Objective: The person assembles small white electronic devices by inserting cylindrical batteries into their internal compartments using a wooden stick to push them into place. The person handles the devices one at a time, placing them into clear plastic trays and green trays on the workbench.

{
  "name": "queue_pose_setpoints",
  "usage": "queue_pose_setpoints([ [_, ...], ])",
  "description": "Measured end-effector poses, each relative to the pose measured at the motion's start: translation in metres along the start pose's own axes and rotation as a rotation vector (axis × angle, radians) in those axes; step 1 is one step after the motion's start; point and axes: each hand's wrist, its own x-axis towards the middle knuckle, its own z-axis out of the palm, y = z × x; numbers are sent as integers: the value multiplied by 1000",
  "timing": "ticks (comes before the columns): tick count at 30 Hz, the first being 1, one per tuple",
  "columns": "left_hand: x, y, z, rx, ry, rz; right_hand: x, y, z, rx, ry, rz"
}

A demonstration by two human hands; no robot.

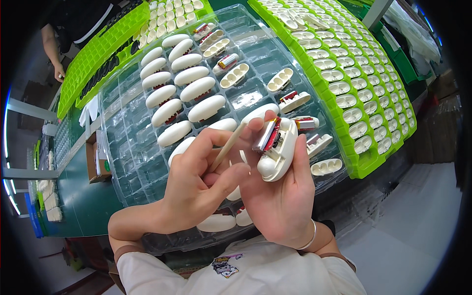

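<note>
In my right hand (pixel 278 211) rests an oval white plastic casing (pixel 281 169), its inner side turned up. A silver battery pack (pixel 266 135) with a red part beside it sits at the casing's upper left, and a rounded white end shows at the bottom. Between the fingers of my left hand (pixel 194 179) is a thin beige stick (pixel 229 146), its tip close to the battery pack. Both hands are over a clear plastic tray (pixel 140 179), which holds rows of closed white oval casings (pixel 207 108) and several open halves (pixel 234 75).
A bright green tray (pixel 369 166) full of white shells stands on the right. Another green tray (pixel 73 98) with white and black parts lies at the upper left, where another person's hand (pixel 59 73) shows. A cardboard box (pixel 93 160) sits on the green table (pixel 81 196).
</note>
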Motion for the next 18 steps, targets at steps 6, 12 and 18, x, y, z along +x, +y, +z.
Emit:
queue_pose_setpoints([
  [6, 8, 5, -5, -203, -35, -140, 5, 3, -10, -399, -149, -60],
  [12, 10, 5, -9, -116, 87, -85, 3, -10, -26, -713, -90, -181],
  [18, 4, -5, -6, 153, 133, 244, 6, -16, -28, -709, 15, -231],
])
